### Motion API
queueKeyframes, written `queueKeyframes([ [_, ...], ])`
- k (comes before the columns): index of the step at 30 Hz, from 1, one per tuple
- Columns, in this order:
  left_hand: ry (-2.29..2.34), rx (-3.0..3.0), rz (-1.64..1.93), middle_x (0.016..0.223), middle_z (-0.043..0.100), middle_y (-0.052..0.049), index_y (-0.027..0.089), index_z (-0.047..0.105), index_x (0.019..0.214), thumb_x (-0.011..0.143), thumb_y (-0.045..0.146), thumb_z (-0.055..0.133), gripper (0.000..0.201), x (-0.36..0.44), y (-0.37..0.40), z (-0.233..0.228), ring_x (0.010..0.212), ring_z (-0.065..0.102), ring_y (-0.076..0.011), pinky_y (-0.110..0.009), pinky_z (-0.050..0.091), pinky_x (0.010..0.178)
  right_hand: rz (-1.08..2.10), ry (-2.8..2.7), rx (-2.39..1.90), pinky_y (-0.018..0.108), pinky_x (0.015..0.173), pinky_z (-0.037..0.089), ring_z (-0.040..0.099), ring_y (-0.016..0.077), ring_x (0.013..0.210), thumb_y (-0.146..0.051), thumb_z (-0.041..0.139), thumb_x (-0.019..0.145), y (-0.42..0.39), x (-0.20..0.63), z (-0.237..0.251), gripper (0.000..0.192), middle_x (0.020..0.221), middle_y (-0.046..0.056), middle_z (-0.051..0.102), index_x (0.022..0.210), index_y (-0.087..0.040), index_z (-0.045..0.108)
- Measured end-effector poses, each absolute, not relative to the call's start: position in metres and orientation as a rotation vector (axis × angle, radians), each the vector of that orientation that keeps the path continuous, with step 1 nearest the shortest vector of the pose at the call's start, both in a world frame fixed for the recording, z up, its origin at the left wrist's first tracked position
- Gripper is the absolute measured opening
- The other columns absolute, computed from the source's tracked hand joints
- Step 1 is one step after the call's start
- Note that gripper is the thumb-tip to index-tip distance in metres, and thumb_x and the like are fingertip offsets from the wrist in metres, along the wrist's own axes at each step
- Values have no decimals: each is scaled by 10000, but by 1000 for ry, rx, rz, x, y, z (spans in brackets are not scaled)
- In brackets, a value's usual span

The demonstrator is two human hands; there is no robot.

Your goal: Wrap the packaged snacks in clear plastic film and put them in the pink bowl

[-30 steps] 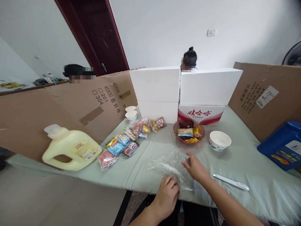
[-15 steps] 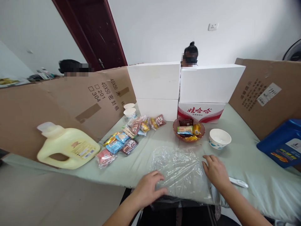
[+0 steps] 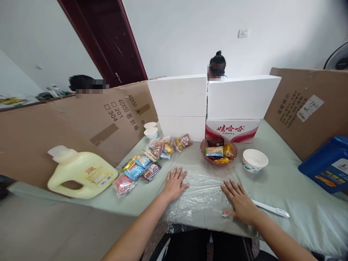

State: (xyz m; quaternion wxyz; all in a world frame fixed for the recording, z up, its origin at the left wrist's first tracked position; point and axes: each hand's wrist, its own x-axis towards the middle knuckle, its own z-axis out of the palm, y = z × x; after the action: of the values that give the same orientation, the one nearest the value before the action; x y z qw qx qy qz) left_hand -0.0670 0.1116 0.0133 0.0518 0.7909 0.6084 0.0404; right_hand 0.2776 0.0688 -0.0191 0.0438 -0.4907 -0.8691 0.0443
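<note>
A clear plastic bag (image 3: 198,203) lies spread over the front of the table. My left hand (image 3: 174,186) rests on its left side, fingers spread and flat. On the bag's right side lies my right hand (image 3: 239,201), its fingers also stretched out. A bit of the plastic is bunched by the right thumb. A white plastic handle (image 3: 272,209) pokes out from behind my right wrist; its other end is hidden. Beyond the bag stands a reddish glass bowl (image 3: 219,161) filled with wrapped snacks. To the bowl's right is a white paper bowl (image 3: 255,160).
Several wrapped snacks (image 3: 148,159) lie left of the bag, with paper cups (image 3: 151,133) behind. A yellow detergent jug (image 3: 84,174) lies at left, a blue bottle (image 3: 326,163) at right. White boxes (image 3: 179,96) and cardboard (image 3: 307,108) wall the table. Two people's heads show behind.
My left hand has moved forward and flattened on the bag. The right hand has shifted left onto it. The plastic's near edge has spread to the left, and more of the white handle shows.
</note>
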Motion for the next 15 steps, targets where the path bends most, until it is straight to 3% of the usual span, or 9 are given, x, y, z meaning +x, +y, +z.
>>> queueKeyframes([
  [4, 1849, 2466, 520, 1353, 510, -151, 167, 569, 1238, 911, 339, 496, 377, -90, 96, 28, 1312, 387, -337, -532, 320, 1055, 154, -2551, -1364, 567, 1114, 222, 210, 340, 1422, -658, 452, 859, 37, 303, 1, 764, 1522, 135, 322, 1475, -223, 331],
  [7, 1572, 2510, 867, 1053, 621, -114, 169, 620, 1020, 934, 272, 435, 229, -81, 62, 45, 1037, 558, -247, -432, 441, 934, 287, -2519, -1158, 510, 1122, 269, 244, 322, 1414, -699, 509, 806, 12, 299, 23, 862, 1503, 146, 351, 1481, -203, 308],
  [9, 1297, 2526, 816, 953, 628, -83, 184, 611, 966, 929, 294, 460, 191, -70, 33, 52, 938, 577, -219, -398, 465, 894, 402, -2540, -1082, 501, 1110, 304, 264, 334, 1404, -700, 585, 753, -1, 287, 30, 920, 1491, 157, 366, 1472, -191, 324],
  [10, 1198, 2530, 719, 956, 632, -82, 187, 607, 983, 899, 348, 525, 200, -64, 20, 53, 936, 577, -227, -403, 469, 892, 451, -2550, -1072, 502, 1108, 309, 270, 329, 1403, -645, 600, 780, -6, 279, 31, 838, 1486, 148, 378, 1451, -200, 364],
  [13, 1169, 2525, 399, 1185, 605, -122, 198, 578, 1126, 702, 430, 745, 511, -55, -9, 46, 1135, 522, -326, -509, 406, 994, 582, -2558, -1086, 509, 1133, 265, 292, 273, 1401, -310, 473, 921, -12, 260, 30, 331, 1435, 74, 467, 1223, -251, 594],
  [15, 1222, 2508, 269, 1343, 532, -111, 218, 582, 1122, 727, 263, 708, 417, -58, -17, 40, 1285, 423, -344, -548, 306, 1079, 714, -2534, -1075, 498, 1129, 271, 400, 237, 1339, -179, 385, 918, -11, 255, 32, 302, 1308, 61, 580, 1055, -249, 645],
])
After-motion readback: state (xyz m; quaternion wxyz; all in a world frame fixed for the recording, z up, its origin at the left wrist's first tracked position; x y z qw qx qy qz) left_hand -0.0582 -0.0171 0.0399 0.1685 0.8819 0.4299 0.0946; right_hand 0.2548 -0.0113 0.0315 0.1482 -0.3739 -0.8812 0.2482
